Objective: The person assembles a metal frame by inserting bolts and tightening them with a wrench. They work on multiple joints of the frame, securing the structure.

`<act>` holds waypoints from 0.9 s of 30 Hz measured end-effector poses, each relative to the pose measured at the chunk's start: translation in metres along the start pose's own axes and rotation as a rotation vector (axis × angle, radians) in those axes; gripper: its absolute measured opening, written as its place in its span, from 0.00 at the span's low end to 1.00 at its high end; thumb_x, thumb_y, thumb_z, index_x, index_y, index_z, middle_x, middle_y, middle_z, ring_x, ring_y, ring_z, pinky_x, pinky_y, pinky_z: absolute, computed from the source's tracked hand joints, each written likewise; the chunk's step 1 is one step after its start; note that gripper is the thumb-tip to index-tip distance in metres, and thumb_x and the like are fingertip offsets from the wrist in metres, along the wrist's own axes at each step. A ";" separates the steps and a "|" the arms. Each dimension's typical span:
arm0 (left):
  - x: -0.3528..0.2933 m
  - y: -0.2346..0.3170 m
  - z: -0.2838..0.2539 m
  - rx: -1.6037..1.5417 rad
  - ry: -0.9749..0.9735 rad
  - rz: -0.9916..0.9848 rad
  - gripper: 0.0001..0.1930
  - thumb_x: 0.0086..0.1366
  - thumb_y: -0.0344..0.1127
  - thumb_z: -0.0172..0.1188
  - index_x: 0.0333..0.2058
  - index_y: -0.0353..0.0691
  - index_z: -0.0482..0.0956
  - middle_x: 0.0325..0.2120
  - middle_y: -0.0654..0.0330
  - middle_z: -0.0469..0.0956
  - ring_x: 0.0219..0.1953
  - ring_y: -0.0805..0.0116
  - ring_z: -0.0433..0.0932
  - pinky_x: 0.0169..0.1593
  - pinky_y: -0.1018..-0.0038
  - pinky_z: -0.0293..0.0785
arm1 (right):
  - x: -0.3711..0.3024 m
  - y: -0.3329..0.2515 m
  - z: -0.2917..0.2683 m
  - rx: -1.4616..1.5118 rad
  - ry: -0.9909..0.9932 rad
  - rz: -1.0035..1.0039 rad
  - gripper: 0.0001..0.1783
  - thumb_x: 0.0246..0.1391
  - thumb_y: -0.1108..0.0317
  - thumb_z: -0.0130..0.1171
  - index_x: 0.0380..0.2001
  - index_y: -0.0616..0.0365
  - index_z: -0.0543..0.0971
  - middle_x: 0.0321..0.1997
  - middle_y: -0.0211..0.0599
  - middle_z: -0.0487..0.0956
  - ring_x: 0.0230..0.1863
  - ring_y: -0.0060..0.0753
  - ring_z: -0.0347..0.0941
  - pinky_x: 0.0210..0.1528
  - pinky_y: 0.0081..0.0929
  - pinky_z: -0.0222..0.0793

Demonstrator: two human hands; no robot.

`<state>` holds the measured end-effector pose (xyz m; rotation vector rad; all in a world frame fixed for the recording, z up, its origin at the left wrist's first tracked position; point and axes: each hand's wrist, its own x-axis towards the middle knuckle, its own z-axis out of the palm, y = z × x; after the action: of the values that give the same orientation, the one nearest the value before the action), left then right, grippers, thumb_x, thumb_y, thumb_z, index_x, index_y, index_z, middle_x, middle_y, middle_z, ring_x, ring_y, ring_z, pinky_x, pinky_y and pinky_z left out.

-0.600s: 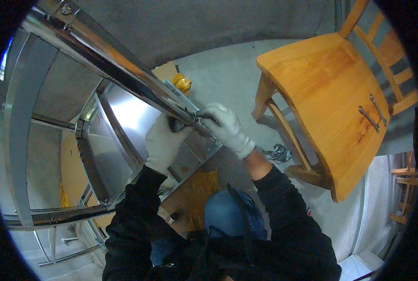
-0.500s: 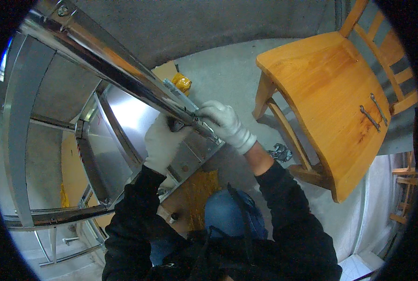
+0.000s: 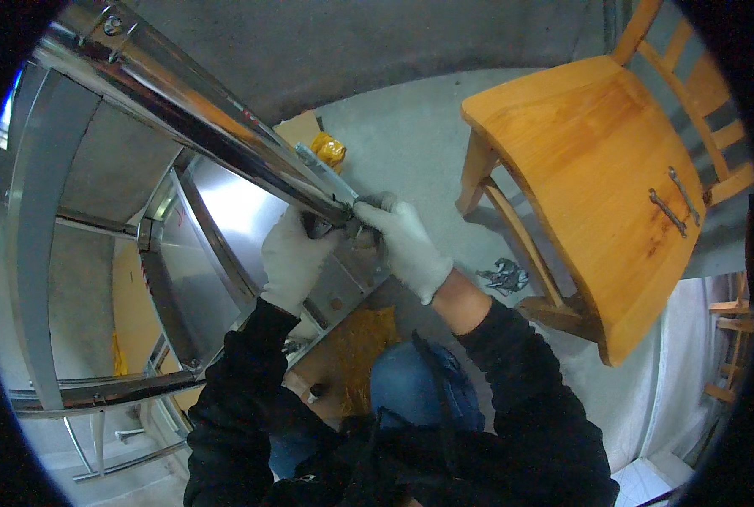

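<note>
Chrome frame rail of the steel rack runs diagonally; both gloved hands meet at its lower end. Right hand is closed around a flat metal wrench, whose handle lies along the rail just above the fingers. Left hand has come up from under the shelf panel since half a second ago and now pinches something dark right beside the right fingertips; can't tell what. So both hands now work the joint. Wooden chair well apart, two metal handles on its seat.
</note>
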<state>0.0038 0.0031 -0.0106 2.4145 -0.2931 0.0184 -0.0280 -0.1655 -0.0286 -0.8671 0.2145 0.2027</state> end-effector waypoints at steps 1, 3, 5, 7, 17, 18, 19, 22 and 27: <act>0.000 -0.001 0.000 -0.003 0.009 0.011 0.23 0.50 0.42 0.69 0.44 0.41 0.76 0.37 0.55 0.81 0.41 0.60 0.81 0.46 0.68 0.75 | 0.000 0.004 -0.001 0.050 -0.026 -0.018 0.11 0.56 0.71 0.54 0.41 0.66 0.74 0.33 0.32 0.77 0.30 0.23 0.73 0.32 0.26 0.71; 0.001 -0.004 0.000 0.016 0.015 0.023 0.23 0.50 0.43 0.69 0.44 0.41 0.76 0.37 0.55 0.81 0.41 0.59 0.81 0.46 0.67 0.75 | -0.003 0.006 -0.002 0.089 -0.051 -0.047 0.13 0.56 0.71 0.55 0.42 0.66 0.73 0.34 0.33 0.77 0.30 0.24 0.73 0.33 0.25 0.71; 0.002 -0.009 0.001 0.060 0.010 0.024 0.22 0.51 0.43 0.68 0.43 0.41 0.76 0.36 0.55 0.81 0.41 0.58 0.80 0.46 0.66 0.75 | -0.006 0.005 -0.005 0.069 -0.052 -0.069 0.14 0.55 0.71 0.56 0.43 0.67 0.73 0.35 0.34 0.78 0.31 0.24 0.74 0.35 0.24 0.72; 0.002 -0.003 0.001 0.112 0.002 0.006 0.23 0.51 0.44 0.68 0.44 0.41 0.76 0.36 0.55 0.81 0.41 0.57 0.80 0.46 0.66 0.75 | -0.007 0.005 -0.012 0.041 -0.106 -0.066 0.15 0.55 0.71 0.56 0.44 0.67 0.73 0.35 0.35 0.78 0.32 0.24 0.74 0.36 0.23 0.72; -0.002 0.004 -0.004 0.093 -0.010 0.000 0.24 0.50 0.43 0.70 0.45 0.42 0.75 0.36 0.56 0.81 0.41 0.59 0.81 0.46 0.67 0.75 | -0.001 0.014 -0.029 -0.084 -0.012 -0.222 0.23 0.53 0.71 0.57 0.51 0.73 0.69 0.39 0.42 0.80 0.37 0.24 0.77 0.41 0.19 0.74; -0.002 0.005 -0.004 0.079 -0.010 0.010 0.24 0.50 0.43 0.70 0.45 0.42 0.75 0.36 0.57 0.81 0.41 0.59 0.81 0.45 0.67 0.75 | 0.000 0.014 -0.033 -0.133 -0.020 -0.207 0.22 0.53 0.71 0.57 0.50 0.72 0.70 0.39 0.42 0.80 0.37 0.25 0.78 0.40 0.19 0.74; -0.002 0.007 -0.004 0.066 -0.010 0.020 0.24 0.50 0.43 0.70 0.45 0.42 0.75 0.36 0.57 0.81 0.41 0.59 0.81 0.45 0.67 0.75 | 0.001 0.013 -0.037 -0.181 -0.029 -0.193 0.22 0.53 0.71 0.57 0.50 0.72 0.70 0.38 0.43 0.80 0.37 0.25 0.78 0.40 0.20 0.74; -0.001 0.009 -0.004 0.077 -0.017 0.019 0.24 0.50 0.43 0.70 0.44 0.42 0.76 0.36 0.57 0.81 0.41 0.60 0.81 0.45 0.68 0.75 | 0.004 0.012 -0.039 -0.330 -0.012 -0.226 0.16 0.54 0.71 0.57 0.46 0.66 0.73 0.36 0.34 0.79 0.33 0.21 0.75 0.36 0.18 0.72; -0.002 0.004 -0.001 0.015 0.002 0.013 0.24 0.50 0.42 0.70 0.45 0.41 0.75 0.36 0.56 0.81 0.41 0.61 0.81 0.45 0.69 0.75 | 0.006 0.004 -0.034 -0.371 -0.012 -0.192 0.12 0.54 0.70 0.58 0.41 0.63 0.76 0.35 0.31 0.78 0.32 0.19 0.73 0.34 0.20 0.71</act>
<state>0.0011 0.0016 -0.0071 2.4274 -0.3081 0.0292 -0.0271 -0.1892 -0.0544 -1.2473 0.0816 0.0677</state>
